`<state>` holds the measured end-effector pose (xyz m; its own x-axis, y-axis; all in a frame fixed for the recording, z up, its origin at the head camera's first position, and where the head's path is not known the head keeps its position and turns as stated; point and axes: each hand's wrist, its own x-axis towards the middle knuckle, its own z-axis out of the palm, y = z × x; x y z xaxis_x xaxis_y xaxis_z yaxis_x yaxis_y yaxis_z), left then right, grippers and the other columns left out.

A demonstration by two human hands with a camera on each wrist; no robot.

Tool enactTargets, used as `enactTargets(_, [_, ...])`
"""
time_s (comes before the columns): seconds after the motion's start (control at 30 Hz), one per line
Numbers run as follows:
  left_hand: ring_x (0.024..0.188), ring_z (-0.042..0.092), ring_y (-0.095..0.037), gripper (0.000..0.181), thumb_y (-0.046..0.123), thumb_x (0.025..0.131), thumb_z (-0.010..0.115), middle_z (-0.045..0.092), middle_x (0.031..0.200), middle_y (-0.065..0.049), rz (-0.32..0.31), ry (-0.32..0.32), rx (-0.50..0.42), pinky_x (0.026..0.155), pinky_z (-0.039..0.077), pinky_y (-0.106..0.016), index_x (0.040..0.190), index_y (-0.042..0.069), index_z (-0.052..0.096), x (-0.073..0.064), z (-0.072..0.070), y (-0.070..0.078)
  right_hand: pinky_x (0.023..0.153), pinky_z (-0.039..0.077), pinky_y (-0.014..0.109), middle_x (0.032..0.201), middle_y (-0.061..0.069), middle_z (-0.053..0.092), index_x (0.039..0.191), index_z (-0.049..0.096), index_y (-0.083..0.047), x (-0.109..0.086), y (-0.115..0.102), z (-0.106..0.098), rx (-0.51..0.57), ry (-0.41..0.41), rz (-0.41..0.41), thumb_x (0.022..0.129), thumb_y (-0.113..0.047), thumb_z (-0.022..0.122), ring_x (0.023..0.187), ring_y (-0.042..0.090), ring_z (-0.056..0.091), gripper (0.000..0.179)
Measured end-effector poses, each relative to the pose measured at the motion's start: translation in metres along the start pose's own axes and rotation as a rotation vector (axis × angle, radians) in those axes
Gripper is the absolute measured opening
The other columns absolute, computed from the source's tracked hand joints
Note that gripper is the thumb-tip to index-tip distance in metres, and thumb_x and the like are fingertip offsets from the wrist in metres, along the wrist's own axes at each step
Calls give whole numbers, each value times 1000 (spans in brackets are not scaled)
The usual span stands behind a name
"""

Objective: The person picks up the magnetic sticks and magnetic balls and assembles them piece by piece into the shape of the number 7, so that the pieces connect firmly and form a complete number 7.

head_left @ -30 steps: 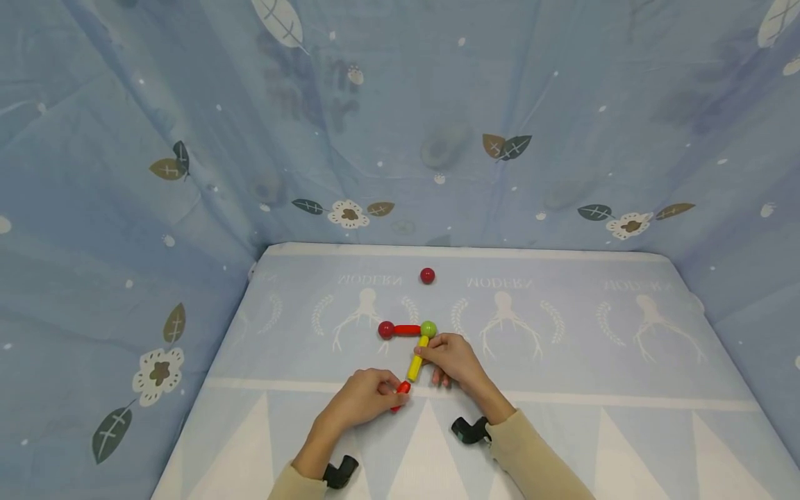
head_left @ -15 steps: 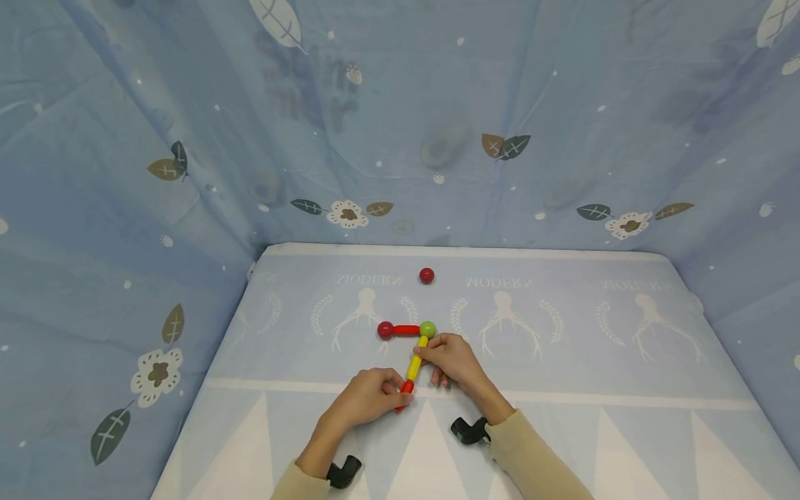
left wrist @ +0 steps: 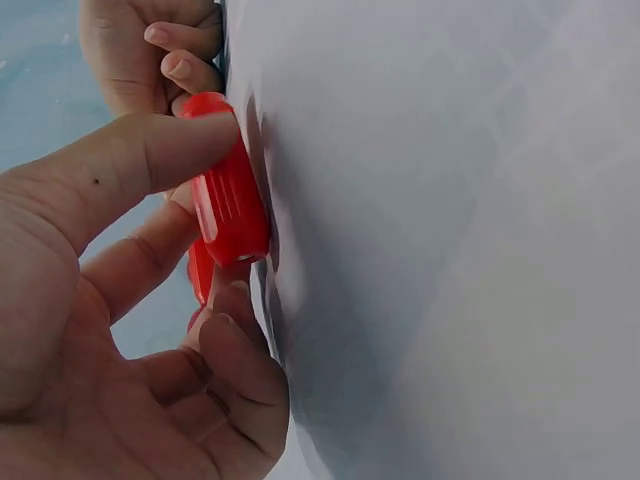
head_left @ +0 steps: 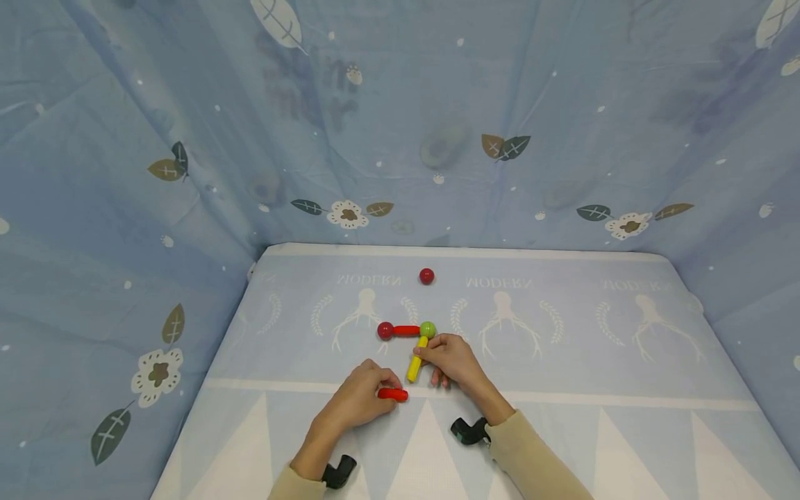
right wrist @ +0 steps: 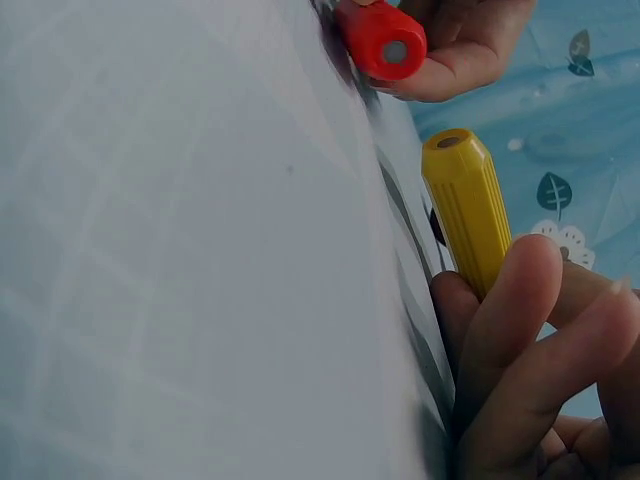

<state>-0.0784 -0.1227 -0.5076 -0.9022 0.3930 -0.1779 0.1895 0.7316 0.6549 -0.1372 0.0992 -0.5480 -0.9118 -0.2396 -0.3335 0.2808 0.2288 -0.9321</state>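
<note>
I see the left hand and right hand each narrowed to a rod-thick pinch.
The left holds a red rod in front of the green ball; the right, a yellow rod reaching that ball. Left of it, a second red rod and dark red ball; beyond, a lone ball.

A lone ball sits toward the far side of the table. Nearer, a crossbar lies between an end ball on the left and a corner ball on the right, from which a second rod slants near and left, under the right hand's fingers. The left hand holds a loose rod crosswise, just beyond that rod's near end, apart from it.
</note>
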Motion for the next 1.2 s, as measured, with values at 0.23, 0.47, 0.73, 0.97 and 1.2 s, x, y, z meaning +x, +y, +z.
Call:
enactTargets(0.23, [90, 44, -18, 24, 0, 79, 76, 48, 98, 0, 19, 16, 9, 75, 40, -35, 90, 22, 74, -3, -1, -2, 37, 41, 24, 74, 10, 71, 101, 60, 2, 0, 0, 0, 5, -6, -7, 88, -34, 78, 39, 14, 53, 43])
enactTargets(0.47, [83, 48, -17, 23, -3, 86, 64, 46, 104, -4, -19, 30, -27, 70, 43, -33, 95, 18, 68, -2, -1, -1, 37, 41, 24, 73, 11, 71, 101, 60, 2, 0, -2, 0, 15, -7, 2, 88, -34, 78, 38, 13, 53, 42])
enactTargets(0.73, [69, 51, -16, 44, 36, 90, 76, 54, 87, 0, -167, 83, -43, 60, 43, -32, 116, 9, 54, 2, 0, 2, 37, 41, 24, 71, 11, 70, 101, 60, 2, 1, -1, 0, 11, -5, 3, 88, -35, 79, 38, 14, 53, 43])
enactTargets(0.97, [63, 53, -15, 55, 27, 82, 85, 57, 79, 2, -210, 57, -72, 57, 45, -33, 121, 6, 53, 2, 1, 2, 37, 42, 24, 73, 10, 71, 102, 60, 2, 1, -1, 0, 1, -4, 1, 89, -34, 78, 38, 14, 53, 42])
enactTargets(1.2, [65, 58, -16, 54, 16, 81, 85, 64, 84, -1, -244, 50, -143, 60, 50, -34, 123, 6, 51, 1, -1, 3, 37, 42, 25, 75, 9, 71, 102, 60, 2, 0, -2, 0, -8, -1, -3, 89, -34, 78, 38, 14, 53, 42])
